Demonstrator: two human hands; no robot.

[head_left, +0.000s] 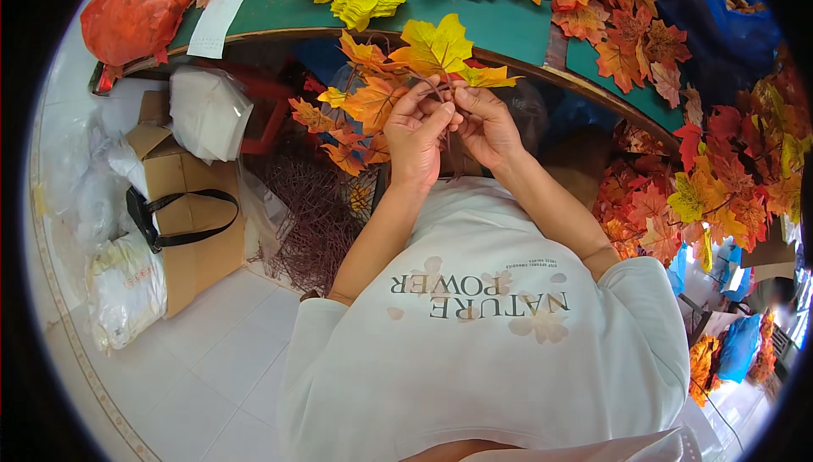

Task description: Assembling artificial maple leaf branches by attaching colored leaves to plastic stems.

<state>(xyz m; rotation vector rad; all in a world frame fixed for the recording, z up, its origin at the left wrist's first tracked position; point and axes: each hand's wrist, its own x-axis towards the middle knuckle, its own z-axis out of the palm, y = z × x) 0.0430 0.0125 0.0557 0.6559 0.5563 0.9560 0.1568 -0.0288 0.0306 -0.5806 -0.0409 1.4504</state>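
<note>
The left hand (417, 133) has its thumb and index finger pinched narrowly together on thin, purplish-brown, wiry stems (447, 81), and the right hand (493, 126) pinches the same stems just beside it, the fingertips of the two nearly meeting. From that grip a broad, jagged yellow fabric leaf (439, 44) stands out above the knuckles, while a cluster of orange maple-shaped leaves (373, 105) spreads to the left of the left hand; the whole spray is held up before the edge of a green-topped table (474, 11). The step in hand looks to be fastening leaf and stem together, though the fingers hide the join itself. The next move calls for one hand keeping the stems steady while the other works the joint with its fingertips. Beyond, a pile of bright yellow leaves (368, 3) lies on the tabletop, a dark tangle of wiry purplish-brown twigs (309, 221) is heaped below to the left, and red and orange leaf branches (720, 182) crowd the right side.
</note>
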